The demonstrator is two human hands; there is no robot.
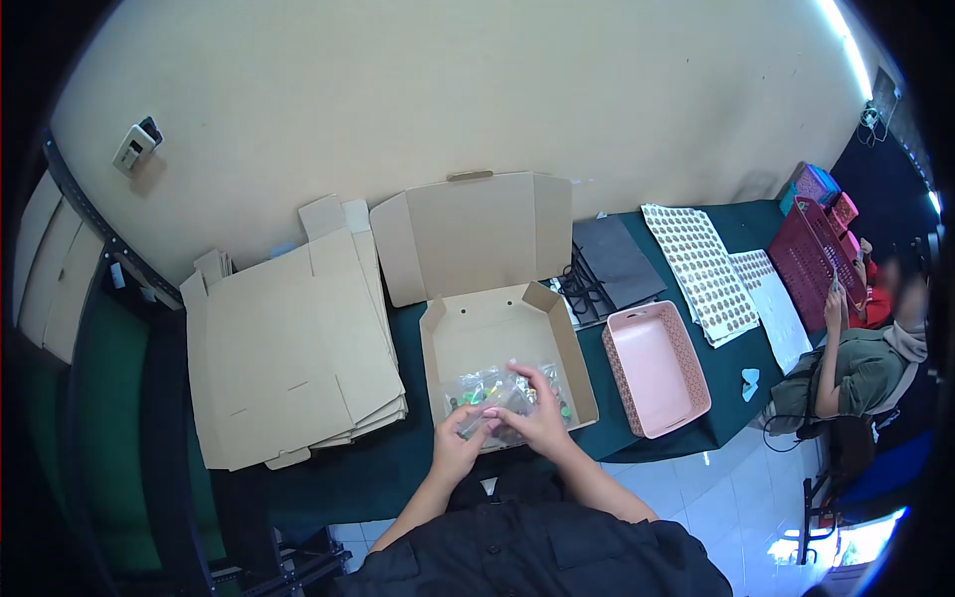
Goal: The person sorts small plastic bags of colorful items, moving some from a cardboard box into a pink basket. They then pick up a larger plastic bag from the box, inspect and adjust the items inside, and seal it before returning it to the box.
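An open cardboard box (468, 328) stands in front of me with its lid raised against the wall. Clear plastic bags (487, 381) with small green, yellow and dark pieces lie in its near part. Over the box's front edge, my left hand (461, 440) is closed, pinching the clear plastic of a bag. My right hand (538, 416) grips the same plastic, its thumb close to the left fingers and its index finger curved over the top. The hands hide part of the bag, so what exactly is inside cannot be made out.
Flattened cardboard boxes (288, 348) are stacked at left. To the right are a pink basket (657, 368), black paper bags (617, 261), sticker sheets (704, 269), and a maroon crate (811, 261). A person (860, 363) sits at the far right. Dark green cloth (398, 468) covers the table.
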